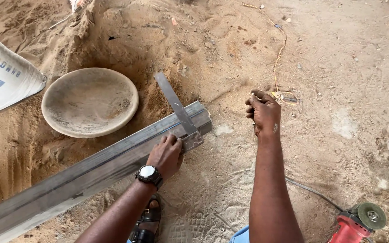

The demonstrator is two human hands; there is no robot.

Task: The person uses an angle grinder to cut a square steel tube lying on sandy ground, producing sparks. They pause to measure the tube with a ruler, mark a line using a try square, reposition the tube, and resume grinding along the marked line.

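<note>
left hand: lying palm-down at centre frame, fingers curled over the near edge of the steel tube, fingertips pressing on the stock of the try square; black wristwatch sitting on the wrist.
right hand: hovering right of centre, fingers closed into a loose fist; something thin possibly pinched inside, too small to tell; not touching the tube.
try square: resting across the tube just beside its end, flat metal blade sticking out toward upper centre over the sand, stock sitting on the tube's near edge under the left fingertips.
steel tube: long grey rectangular section running diagonally from lower left corner up to centre frame, open end stopping just left of the right hand, lying on sandy ground.
round pan: shallow, dusty, sitting in the sand at upper left, just behind the tube, not touching it.
sack: white printed bag poking in at left edge, near the pan.
angle grinder: red body with grey disc, lying at lower right corner, well apart from both hands; dark cable trailing from it toward centre.
cord: thin yellowish line snaking across the ground at upper right, coiling just behind the right hand.
sandal: black, on a foot at bottom centre, under the left forearm.
ground: sand and dirt, footprints showing at bottom centre.
</note>
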